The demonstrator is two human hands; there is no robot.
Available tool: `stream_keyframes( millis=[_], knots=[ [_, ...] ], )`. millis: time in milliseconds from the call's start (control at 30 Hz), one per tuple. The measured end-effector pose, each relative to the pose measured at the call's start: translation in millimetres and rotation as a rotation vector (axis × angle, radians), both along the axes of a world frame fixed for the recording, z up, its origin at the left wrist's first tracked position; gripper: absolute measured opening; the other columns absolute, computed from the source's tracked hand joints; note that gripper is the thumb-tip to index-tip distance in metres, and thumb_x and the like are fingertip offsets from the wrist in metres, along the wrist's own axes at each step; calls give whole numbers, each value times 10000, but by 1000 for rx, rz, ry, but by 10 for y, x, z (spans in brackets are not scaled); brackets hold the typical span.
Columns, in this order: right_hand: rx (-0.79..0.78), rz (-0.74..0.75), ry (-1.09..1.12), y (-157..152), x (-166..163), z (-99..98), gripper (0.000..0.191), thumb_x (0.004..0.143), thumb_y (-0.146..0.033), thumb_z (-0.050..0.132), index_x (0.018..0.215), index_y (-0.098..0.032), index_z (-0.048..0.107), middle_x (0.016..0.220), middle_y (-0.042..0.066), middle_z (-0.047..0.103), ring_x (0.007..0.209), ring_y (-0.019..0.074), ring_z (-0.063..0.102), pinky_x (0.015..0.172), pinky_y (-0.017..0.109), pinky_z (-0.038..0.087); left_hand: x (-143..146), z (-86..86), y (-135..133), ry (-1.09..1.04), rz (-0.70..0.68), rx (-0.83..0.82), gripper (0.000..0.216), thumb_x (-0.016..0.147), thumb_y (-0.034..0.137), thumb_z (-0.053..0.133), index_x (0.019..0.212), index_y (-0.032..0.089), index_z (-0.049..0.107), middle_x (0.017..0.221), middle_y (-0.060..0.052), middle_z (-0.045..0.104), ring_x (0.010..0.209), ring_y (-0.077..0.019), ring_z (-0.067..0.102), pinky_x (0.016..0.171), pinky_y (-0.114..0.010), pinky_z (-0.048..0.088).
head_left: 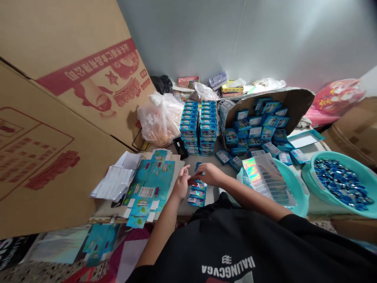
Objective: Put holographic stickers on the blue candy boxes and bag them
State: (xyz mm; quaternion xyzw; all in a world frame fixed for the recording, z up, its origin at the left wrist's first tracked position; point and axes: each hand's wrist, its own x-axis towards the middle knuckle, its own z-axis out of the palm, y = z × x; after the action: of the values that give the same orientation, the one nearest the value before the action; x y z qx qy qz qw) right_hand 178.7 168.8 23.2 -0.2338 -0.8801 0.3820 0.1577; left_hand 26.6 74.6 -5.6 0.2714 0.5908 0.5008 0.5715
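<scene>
My left hand [181, 184] and my right hand [209, 173] meet over a short row of small blue packets [196, 194] lying on the table. The fingers of both hands curl down onto the topmost packet, pinching it. Just left of my left hand lies a pile of flat unfolded blue cartons [150, 184]. Behind the hands stand two tall stacks of finished blue boxes [198, 127].
A large cardboard box [59, 118] walls off the left. A white plastic bag [160, 118] sits behind the flat cartons. A cardboard tray [297, 102] spills blue boxes at the right. Two teal basins [365, 177] stand right, one holding holographic sheets [265, 177], one shiny blue pieces.
</scene>
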Motion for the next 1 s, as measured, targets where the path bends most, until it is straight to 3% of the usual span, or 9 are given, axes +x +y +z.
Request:
stream_keyframes(
  millis=[100, 200, 300, 433, 567, 700, 867, 1000],
  knots=[
    [-51, -183, 94, -28, -13, -17, 147, 833, -169, 628, 782, -174, 767, 764, 55, 709, 717, 156, 621, 695, 263, 466, 21, -74, 43, -139, 121, -69, 761, 789, 722, 525, 1335, 202, 424, 990, -110, 705, 754, -199, 688, 701, -333, 541],
    [-328, -536, 253, -91, -15, -111, 150, 805, -284, 667, 814, -165, 759, 781, 69, 730, 715, 181, 647, 675, 278, 487, 143, -170, 27, -87, 103, 21, 714, 713, 626, 697, 1275, 235, 494, 1245, -136, 620, 971, -207, 663, 773, -307, 530],
    [-603, -759, 364, -146, -19, -256, 226, 716, -372, 734, 805, -166, 751, 789, 73, 746, 751, 214, 675, 703, 304, 512, 277, -266, -10, 33, 23, 37, 538, 710, 591, 709, 1038, 173, 624, 976, -97, 685, 820, -183, 652, 723, -283, 503],
    [-721, -811, 384, -164, 1, -417, 291, 642, -425, 758, 748, -159, 710, 728, 60, 730, 687, 193, 660, 659, 294, 500, 282, -335, -14, 145, 29, 10, 427, 768, 571, 631, 865, 155, 633, 677, -4, 594, 627, -133, 544, 610, -247, 428],
    [-860, -805, 370, -178, 65, -514, 348, 531, -438, 802, 641, -173, 604, 602, 14, 665, 574, 148, 603, 559, 258, 453, 141, -309, 24, 240, -51, -15, 382, 753, 538, 626, 793, 157, 634, 617, 10, 563, 604, -138, 517, 592, -250, 405],
    [-947, -838, 346, -227, 94, -620, 395, 511, -415, 788, 641, -210, 476, 520, -33, 588, 499, 133, 561, 487, 236, 396, 7, -267, 76, 326, -189, -44, 322, 703, 487, 653, 690, 166, 635, 644, -11, 604, 648, -166, 550, 629, -269, 416],
    [-918, -868, 311, -220, 11, -786, 309, 465, -273, 746, 673, -199, 531, 549, -54, 581, 535, 121, 547, 571, 253, 441, -124, -348, 162, 453, -285, -102, 280, 710, 458, 637, 677, 180, 655, 678, -22, 639, 696, -199, 573, 650, -289, 402],
    [-831, -957, 248, -252, -71, -919, 219, 507, -266, 701, 605, -198, 516, 534, -50, 552, 531, 115, 501, 536, 242, 388, -223, -517, 271, 518, -338, -201, 318, 684, 479, 655, 682, 163, 689, 707, -71, 689, 715, -236, 601, 646, -307, 408]
  ],
)
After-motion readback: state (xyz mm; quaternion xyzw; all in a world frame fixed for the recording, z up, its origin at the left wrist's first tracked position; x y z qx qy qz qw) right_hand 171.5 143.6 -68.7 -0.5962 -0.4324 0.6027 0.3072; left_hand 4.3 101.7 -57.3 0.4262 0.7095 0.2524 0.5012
